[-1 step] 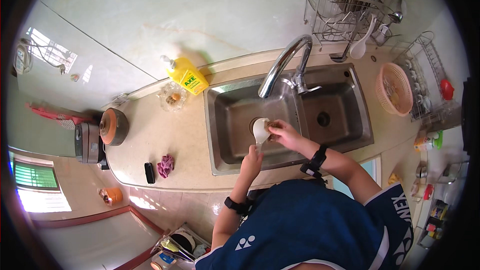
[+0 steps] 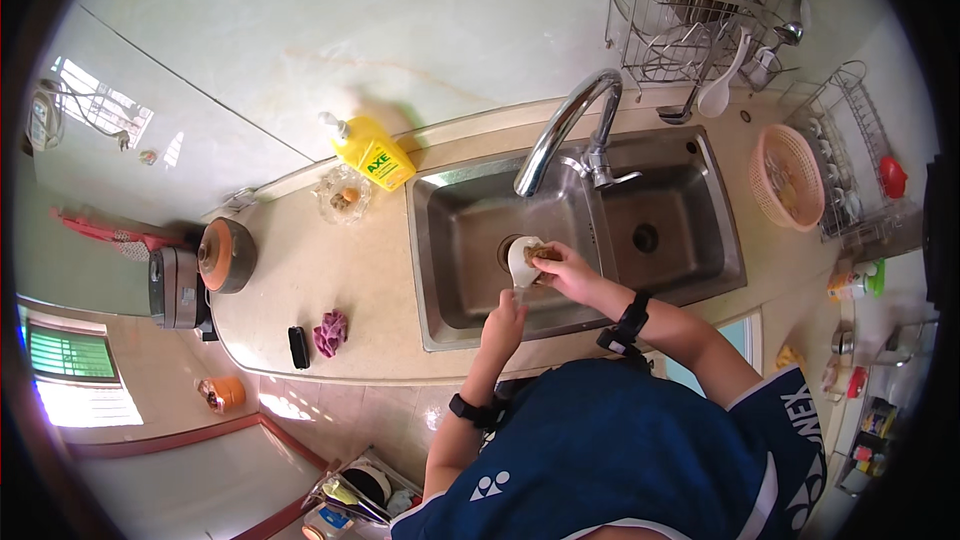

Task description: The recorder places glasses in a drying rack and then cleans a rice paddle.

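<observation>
Over the large left basin of the steel sink (image 2: 470, 295), my left hand (image 2: 503, 323) is closed around the handle of a white serving spoon (image 2: 519, 265). The spoon's broad, rounded head points away from me. In my right hand (image 2: 568, 273) is a brown scrubbing pad (image 2: 541, 252), pinched in the fingers and pressed against the right side of the spoon's head. Part of the pad is hidden by those fingers. Behind the hands, the curved chrome faucet (image 2: 560, 130) hangs over the basin, and no water is seen running from it.
A yellow pump bottle (image 2: 375, 153) and a clear dish (image 2: 343, 196) stand left of the sink. Nearer lie a purple cloth (image 2: 330, 333) and a black object (image 2: 299, 347). A lidded pot (image 2: 227, 254) is far left. A pink basket (image 2: 788, 178) and a wire rack (image 2: 690, 30) are right.
The scrubbing pad has shifted slightly and covers more of the spoon's head, with more of the pad showing. Both hands keep their grips in nearly the same place.
</observation>
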Action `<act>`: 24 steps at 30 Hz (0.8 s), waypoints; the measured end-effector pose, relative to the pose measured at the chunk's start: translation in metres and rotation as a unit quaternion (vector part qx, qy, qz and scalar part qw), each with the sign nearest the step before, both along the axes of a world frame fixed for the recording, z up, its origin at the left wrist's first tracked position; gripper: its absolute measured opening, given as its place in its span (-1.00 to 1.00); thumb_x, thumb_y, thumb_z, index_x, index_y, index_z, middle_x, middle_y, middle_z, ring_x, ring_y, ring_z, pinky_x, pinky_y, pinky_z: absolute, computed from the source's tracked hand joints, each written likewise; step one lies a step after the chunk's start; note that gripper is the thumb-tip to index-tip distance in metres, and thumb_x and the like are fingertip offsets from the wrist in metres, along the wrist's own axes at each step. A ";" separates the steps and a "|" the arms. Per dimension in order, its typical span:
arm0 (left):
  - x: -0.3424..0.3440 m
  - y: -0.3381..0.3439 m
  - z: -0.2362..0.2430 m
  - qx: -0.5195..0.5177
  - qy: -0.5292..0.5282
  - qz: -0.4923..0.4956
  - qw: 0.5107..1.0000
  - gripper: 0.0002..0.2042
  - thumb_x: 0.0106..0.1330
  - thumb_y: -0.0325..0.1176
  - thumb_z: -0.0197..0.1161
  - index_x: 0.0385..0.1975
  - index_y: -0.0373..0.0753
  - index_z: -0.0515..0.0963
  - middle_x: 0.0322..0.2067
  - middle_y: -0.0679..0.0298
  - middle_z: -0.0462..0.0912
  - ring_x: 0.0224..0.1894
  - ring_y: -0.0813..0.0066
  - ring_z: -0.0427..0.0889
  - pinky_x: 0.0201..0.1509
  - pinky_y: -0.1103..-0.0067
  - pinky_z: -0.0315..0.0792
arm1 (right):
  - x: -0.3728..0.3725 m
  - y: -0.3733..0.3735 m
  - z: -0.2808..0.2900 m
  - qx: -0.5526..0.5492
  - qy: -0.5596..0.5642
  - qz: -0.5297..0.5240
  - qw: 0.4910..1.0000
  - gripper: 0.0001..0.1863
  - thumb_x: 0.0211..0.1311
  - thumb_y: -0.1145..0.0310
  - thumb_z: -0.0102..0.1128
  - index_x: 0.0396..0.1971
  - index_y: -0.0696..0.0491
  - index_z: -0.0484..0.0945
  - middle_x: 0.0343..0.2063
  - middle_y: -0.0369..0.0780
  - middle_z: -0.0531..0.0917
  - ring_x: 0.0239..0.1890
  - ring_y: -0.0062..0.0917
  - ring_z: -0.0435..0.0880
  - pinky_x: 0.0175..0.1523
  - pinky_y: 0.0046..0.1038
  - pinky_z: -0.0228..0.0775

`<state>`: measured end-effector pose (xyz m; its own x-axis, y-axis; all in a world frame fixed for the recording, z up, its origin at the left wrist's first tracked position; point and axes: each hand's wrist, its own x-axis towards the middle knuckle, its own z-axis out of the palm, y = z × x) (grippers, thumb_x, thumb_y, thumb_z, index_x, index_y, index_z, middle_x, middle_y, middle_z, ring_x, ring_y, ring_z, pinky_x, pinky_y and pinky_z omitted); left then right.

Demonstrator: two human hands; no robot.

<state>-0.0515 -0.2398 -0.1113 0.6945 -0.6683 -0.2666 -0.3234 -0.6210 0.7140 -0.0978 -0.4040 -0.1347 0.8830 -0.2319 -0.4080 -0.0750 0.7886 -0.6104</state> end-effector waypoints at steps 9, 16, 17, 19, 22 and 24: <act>-0.001 0.003 0.008 0.024 -0.052 -0.018 0.998 -0.74 0.10 -0.33 0.00 -0.27 -0.29 0.20 -0.52 -0.09 0.46 -0.43 -0.08 0.43 -0.42 0.22 0.30 | 0.031 0.002 -0.008 -0.074 0.073 -0.098 0.990 -0.80 -0.09 0.51 0.13 -0.48 0.08 0.29 -0.52 -0.28 0.42 -0.52 -0.60 0.43 -0.53 -0.55 0.29; -0.007 0.016 0.003 -0.037 -0.019 -0.046 0.998 -0.73 0.09 -0.30 0.03 -0.28 -0.28 0.22 -0.55 -0.09 0.46 -0.44 -0.10 0.43 -0.44 0.25 0.29 | 0.033 -0.027 -0.024 -0.059 0.097 -0.132 0.985 -0.79 -0.05 0.56 0.07 -0.41 0.12 0.24 -0.49 -0.20 0.43 -0.49 -0.50 0.48 -0.42 -0.49 0.40; -0.006 0.016 -0.001 -0.028 -0.018 -0.030 0.999 -0.72 0.09 -0.28 0.03 -0.26 -0.28 0.22 -0.54 -0.09 0.47 -0.41 -0.08 0.43 -0.41 0.26 0.30 | 0.029 -0.033 -0.025 -0.048 0.084 -0.136 0.986 -0.77 -0.06 0.55 0.08 -0.40 0.13 0.23 -0.50 -0.19 0.43 -0.49 -0.49 0.49 -0.43 -0.50 0.41; -0.002 0.016 -0.007 -0.021 -0.017 -0.014 1.000 -0.70 0.09 -0.26 0.03 -0.25 -0.27 0.22 -0.53 -0.08 0.47 -0.39 -0.06 0.44 -0.38 0.27 0.31 | 0.021 -0.037 -0.024 -0.050 0.072 -0.136 0.987 -0.76 -0.04 0.53 0.06 -0.37 0.13 0.22 -0.49 -0.19 0.43 -0.49 -0.48 0.49 -0.42 -0.48 0.40; 0.003 0.018 -0.003 -0.026 0.054 0.005 0.998 -0.70 0.08 -0.28 0.04 -0.25 -0.28 0.22 -0.54 -0.05 0.48 -0.42 -0.01 0.47 -0.41 0.32 0.32 | 0.003 -0.044 -0.012 -0.018 0.077 -0.109 0.991 -0.77 -0.02 0.51 0.05 -0.35 0.12 0.22 -0.48 -0.19 0.43 -0.49 -0.47 0.49 -0.40 -0.44 0.39; 0.005 0.014 0.015 -0.031 0.213 0.056 0.975 -0.72 0.08 -0.30 0.04 -0.26 -0.29 0.23 -0.58 0.02 0.49 -0.49 0.10 0.50 -0.42 0.40 0.34 | -0.007 -0.047 -0.009 -0.026 0.078 -0.076 0.994 -0.78 0.00 0.50 0.01 -0.33 0.12 0.22 -0.44 -0.17 0.43 -0.44 -0.43 0.50 -0.35 -0.42 0.41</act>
<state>-0.0464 -0.2257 -0.0966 0.5991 -0.6190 -0.5079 0.0778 -0.5863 0.8064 -0.1044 -0.4510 -0.1436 0.7625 -0.3826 -0.5217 -0.0542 0.7658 -0.6408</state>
